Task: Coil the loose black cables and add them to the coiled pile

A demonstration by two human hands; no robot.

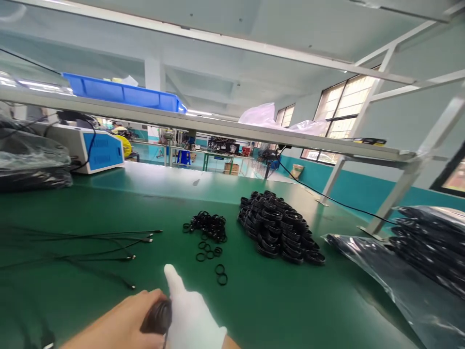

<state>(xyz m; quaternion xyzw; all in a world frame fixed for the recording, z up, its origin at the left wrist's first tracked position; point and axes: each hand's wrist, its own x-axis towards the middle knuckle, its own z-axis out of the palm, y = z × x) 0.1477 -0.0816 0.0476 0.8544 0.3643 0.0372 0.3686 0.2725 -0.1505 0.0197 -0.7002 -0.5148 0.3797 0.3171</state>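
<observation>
My bare left hand (pixel 123 320) is closed around a small coil of black cable (pixel 159 317) at the bottom of the view. Against the coil's right side is my right hand (pixel 192 315) in a white glove, one digit stretched upward and the other fingers partly hidden at the coil. Several loose black cables (pixel 109 237) with metal plugs lie to the left. Beyond my hands are a few single black rings (pixel 221 275) and a small heap of such rings (pixel 209 225). A large pile of coiled black cables (pixel 279 228) stands right of them.
Plastic bags of black goods (pixel 428 247) lie at the right edge, and another bag (pixel 32 155) at the left. A blue and white machine (pixel 103 150) stands at the back left. Overhead, a shelf (pixel 218 125) carries a blue tray (pixel 123 94). The green tabletop (pixel 283 305) lies underneath.
</observation>
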